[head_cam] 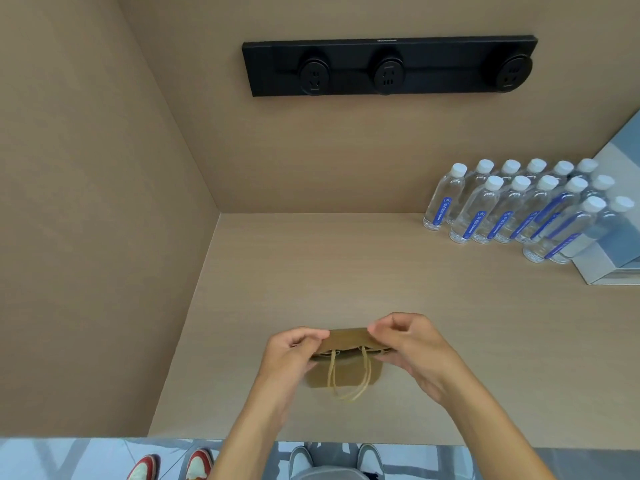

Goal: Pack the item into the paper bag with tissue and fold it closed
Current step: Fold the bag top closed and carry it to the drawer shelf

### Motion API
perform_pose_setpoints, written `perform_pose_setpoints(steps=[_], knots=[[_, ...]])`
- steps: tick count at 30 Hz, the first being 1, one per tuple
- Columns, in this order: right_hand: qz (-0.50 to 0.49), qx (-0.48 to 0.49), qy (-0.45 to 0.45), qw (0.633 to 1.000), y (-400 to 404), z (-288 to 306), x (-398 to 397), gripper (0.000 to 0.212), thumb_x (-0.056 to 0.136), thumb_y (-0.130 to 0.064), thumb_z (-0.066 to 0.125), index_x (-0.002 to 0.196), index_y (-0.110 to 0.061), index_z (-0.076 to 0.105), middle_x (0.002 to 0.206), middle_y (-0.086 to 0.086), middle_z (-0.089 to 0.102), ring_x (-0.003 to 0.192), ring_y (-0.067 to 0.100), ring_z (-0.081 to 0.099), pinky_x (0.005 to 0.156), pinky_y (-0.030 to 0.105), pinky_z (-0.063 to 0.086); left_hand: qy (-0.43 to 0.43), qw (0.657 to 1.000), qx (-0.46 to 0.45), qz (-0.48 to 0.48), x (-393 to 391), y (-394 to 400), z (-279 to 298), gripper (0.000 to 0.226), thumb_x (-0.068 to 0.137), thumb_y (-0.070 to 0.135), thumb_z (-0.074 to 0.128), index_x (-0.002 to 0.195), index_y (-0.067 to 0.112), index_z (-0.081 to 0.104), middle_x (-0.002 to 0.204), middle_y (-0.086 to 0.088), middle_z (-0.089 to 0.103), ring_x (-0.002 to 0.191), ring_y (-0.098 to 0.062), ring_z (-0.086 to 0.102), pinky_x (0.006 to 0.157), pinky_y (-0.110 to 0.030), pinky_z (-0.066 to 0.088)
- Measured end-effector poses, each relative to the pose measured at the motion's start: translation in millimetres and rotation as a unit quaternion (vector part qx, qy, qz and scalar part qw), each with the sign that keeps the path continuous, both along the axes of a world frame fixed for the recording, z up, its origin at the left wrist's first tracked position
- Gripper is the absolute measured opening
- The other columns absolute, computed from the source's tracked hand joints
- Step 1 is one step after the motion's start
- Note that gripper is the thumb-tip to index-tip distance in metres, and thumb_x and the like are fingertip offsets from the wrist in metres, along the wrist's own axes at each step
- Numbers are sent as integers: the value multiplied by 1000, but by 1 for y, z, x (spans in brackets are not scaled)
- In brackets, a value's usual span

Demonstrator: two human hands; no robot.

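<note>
A small brown paper bag (346, 374) stands on the wooden counter (346, 271) near its front edge. Its top is bent over toward me, and its twine handles (349, 379) hang down the near face. My left hand (294, 355) pinches the left end of the folded top. My right hand (408, 348) pinches the right end. The inside of the bag is hidden, so no item or tissue shows.
Several clear water bottles (512, 209) with white caps stand at the back right, beside a grey-white box (609, 258). A black socket strip (388, 65) is on the back wall. A side wall closes the left. Shoes (173, 465) of another person show on the floor.
</note>
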State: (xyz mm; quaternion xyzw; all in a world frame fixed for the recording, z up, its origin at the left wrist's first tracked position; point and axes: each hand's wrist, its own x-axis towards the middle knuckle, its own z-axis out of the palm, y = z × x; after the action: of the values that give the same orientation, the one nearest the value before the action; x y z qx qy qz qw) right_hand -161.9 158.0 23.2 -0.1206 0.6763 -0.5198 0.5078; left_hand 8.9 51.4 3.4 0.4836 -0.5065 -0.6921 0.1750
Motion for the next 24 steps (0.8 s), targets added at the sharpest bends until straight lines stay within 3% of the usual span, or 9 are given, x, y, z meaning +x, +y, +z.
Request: perform_pose_setpoints(steps=[1,3,5,7,10,13,19,22,24], knots=[[8,-7,30,999,1,-4,2,11,82,-5,74,89,0,68,82,14,60,70,19,62,70,30,54,-18,999,-32,3,-1,0,-4,22,87,7,66,78,22,81,86,3,80,84,-9,70,73,-14,52],[30,-4,99,995,3,-16,6,29,75,8,74,97,-9,67,82,6,54,61,13,56,62,27,52,-38,995,-91,-4,-1,1,-15,21,80,2,73,79,23,76,96,-4,73,86,-14,67,70,-17,51],[50,22,178,982,4,-31,10,48,74,9,73,111,-21,64,93,0,45,68,14,53,67,33,57,-53,988,-142,-32,-1,0,-25,41,74,-2,78,95,32,69,109,0,56,96,-16,62,73,-19,53],[78,41,281,956,7,-46,11,52,75,3,72,117,-27,62,97,-6,37,72,11,49,75,36,56,-99,969,-216,-72,-2,-2,-36,55,71,-3,80,108,35,64,108,10,46,94,-15,59,76,-14,50],[105,32,392,913,10,-60,10,38,75,-6,73,105,-29,65,98,-15,35,73,1,46,69,15,41,-166,920,-335,-119,-5,-1,-48,37,71,3,81,99,25,73,98,13,44,86,-16,58,75,-14,47],[74,13,379,922,8,-68,8,32,75,-5,75,97,-28,68,103,-19,41,71,1,47,67,14,39,-192,894,-387,-118,-8,-5,-53,26,71,10,82,91,23,74,94,12,46,91,-16,55,78,-28,49],[2,-39,269,962,7,-75,7,31,78,-2,75,98,-25,69,104,-7,63,64,11,48,66,20,46,-100,959,-254,-83,-8,-19,-61,17,71,3,82,74,18,74,83,6,60,66,-11,53,59,-9,41],[-61,-51,208,975,9,-81,12,18,81,-2,72,90,-18,74,88,1,70,63,14,52,59,16,47,-68,973,-210,-63,-6,-20,-69,14,75,1,79,65,4,70,80,-2,60,63,-16,52,54,-18,47],[-93,-57,194,975,8,-84,16,14,82,1,70,85,-11,76,79,3,71,64,13,57,60,15,47,-71,974,-208,-51,-6,-19,-72,28,76,1,78,58,-4,57,72,-5,54,60,-17,48,50,-24,50]])
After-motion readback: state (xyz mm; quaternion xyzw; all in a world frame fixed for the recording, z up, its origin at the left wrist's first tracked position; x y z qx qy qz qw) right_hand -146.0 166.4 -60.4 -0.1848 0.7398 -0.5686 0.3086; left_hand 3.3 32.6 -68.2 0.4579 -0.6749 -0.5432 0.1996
